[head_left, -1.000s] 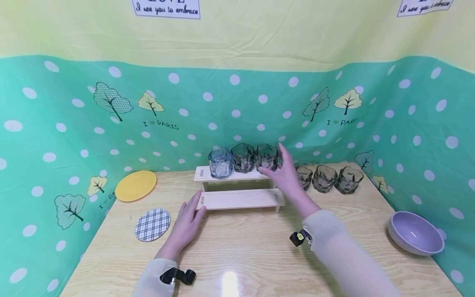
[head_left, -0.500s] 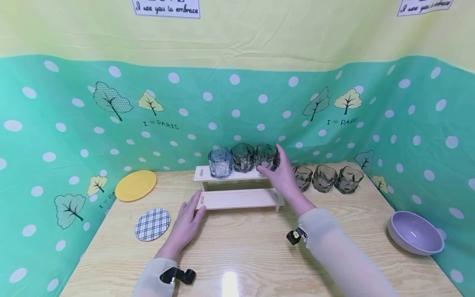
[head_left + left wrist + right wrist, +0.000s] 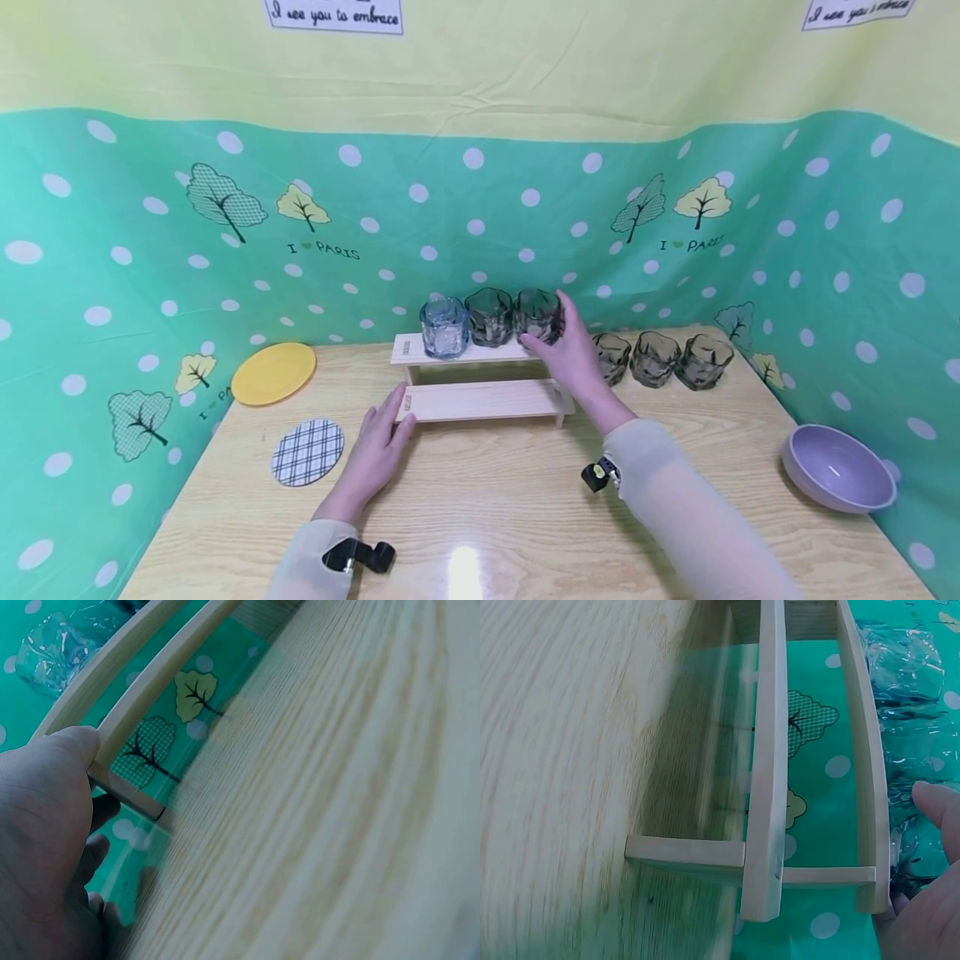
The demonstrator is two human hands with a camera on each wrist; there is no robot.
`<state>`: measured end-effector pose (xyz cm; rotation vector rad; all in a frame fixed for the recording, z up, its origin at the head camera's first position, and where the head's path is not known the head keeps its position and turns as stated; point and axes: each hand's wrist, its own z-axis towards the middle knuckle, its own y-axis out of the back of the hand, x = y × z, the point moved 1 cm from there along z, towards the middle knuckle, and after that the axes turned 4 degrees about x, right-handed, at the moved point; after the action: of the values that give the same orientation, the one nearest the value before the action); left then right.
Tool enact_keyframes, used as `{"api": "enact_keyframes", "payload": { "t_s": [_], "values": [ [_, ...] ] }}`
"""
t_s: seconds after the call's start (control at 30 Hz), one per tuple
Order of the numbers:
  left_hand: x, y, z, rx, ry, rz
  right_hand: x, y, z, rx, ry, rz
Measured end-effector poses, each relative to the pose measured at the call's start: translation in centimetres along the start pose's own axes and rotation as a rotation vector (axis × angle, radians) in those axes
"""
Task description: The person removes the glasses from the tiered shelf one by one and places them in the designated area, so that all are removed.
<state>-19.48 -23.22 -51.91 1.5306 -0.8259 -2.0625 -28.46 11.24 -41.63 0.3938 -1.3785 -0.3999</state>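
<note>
A two-tier wooden rack (image 3: 483, 402) stands mid-table. Along its upper board sit a blue glass tumbler (image 3: 444, 329), a grey tumbler (image 3: 490, 318) and, at the right end, another grey tumbler (image 3: 536, 317). My right hand (image 3: 573, 358) holds that last tumbler, thumb in front and fingers round its right side; in the right wrist view the thumb (image 3: 936, 806) lies against the glass. With my left hand (image 3: 377, 448) I grip the left end of the rack's lower board. The left wrist view has that thumb (image 3: 71, 742) on the board's corner, the fingers partly hidden beyond it.
Several brownish tumblers (image 3: 656, 360) line up right of the rack, partly behind my right wrist. A purple bowl (image 3: 838, 468) is at the right edge. On the left lie a yellow plate (image 3: 273, 374) and a checked round coaster (image 3: 307, 452). Patterned cloth (image 3: 480, 200) hangs behind.
My right hand has shifted slightly left and closed in on the right-end grey tumbler. The tumblers and the left hand stay where they were.
</note>
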Motion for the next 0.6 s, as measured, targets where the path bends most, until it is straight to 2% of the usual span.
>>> {"api": "enact_keyframes", "payload": {
  "t_s": [0.23, 0.6],
  "values": [
    [0.09, 0.02, 0.07, 0.002, 0.001, -0.003, -0.04, 0.1, -0.12, -0.001, 0.011, -0.03],
    [0.23, -0.07, 0.01, -0.001, 0.0, -0.006, 0.11, 0.32, -0.25, -0.021, -0.031, -0.012]
  ]
}}
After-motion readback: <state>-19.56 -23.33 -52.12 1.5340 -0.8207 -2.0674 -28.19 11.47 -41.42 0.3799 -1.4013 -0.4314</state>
